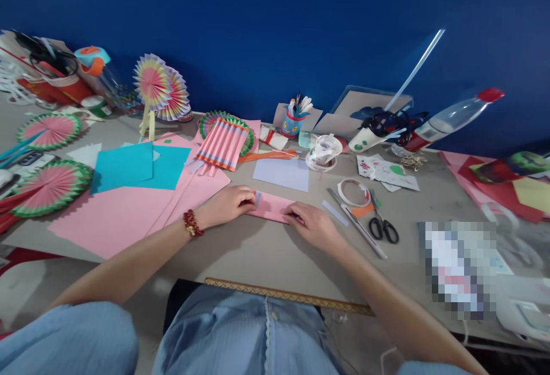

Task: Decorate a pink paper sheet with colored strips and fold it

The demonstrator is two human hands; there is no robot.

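A folded pink paper strip (271,206) lies across the table in front of me, with a bit of blue and orange at its left end. My left hand (232,203) pinches that left end, fingers closed, a red bead bracelet on the wrist. At the other end, my right hand (313,225) has its fingertips closed on the strip near its lower edge. Just behind the strip lies a pale lavender sheet (281,174). Right of my right hand are a silver cutter knife (361,227), black-handled scissors (384,227) and a roll of tape (353,192).
Pink sheets (107,220) and turquoise sheets (169,168) spread at the left, near a pleated pink paper piece (223,143) and round paper fans (55,188). Along the blue wall stand a pen cup (292,125), a white cup (361,139) and a tilted plastic bottle (455,120).
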